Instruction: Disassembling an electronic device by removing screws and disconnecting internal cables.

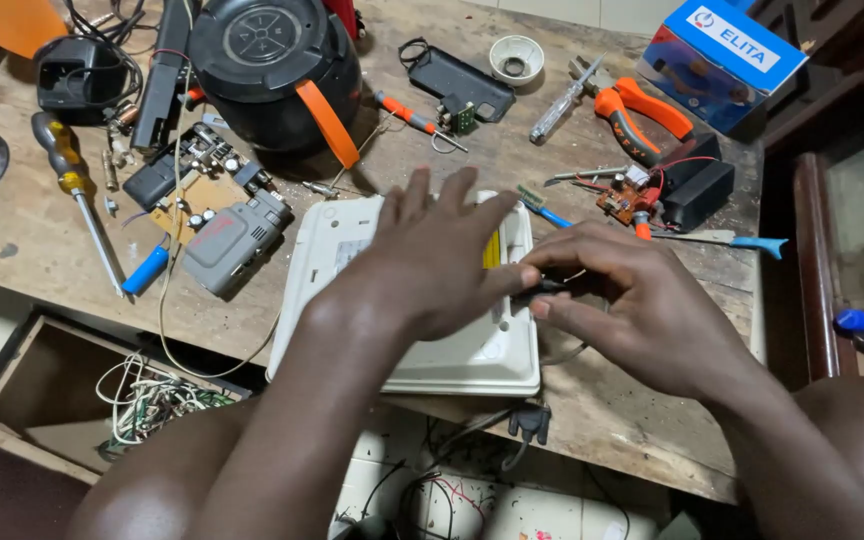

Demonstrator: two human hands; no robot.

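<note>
White plastic casing (452, 360), smooth and square with rounded corners, lies flat near the front edge of the scarred wooden table (32, 250); my left hand (432, 265) presses on it with fingers spread, while my right hand (632, 300) has its grip pinched on a thin dark tool (542, 287) at the casing's right edge. Further out I see a round black speaker (272, 70) with an orange strap, orange-handled pliers (642, 110), a yellow-handled screwdriver (77, 185) and a blue cardboard box (722, 60).
</note>
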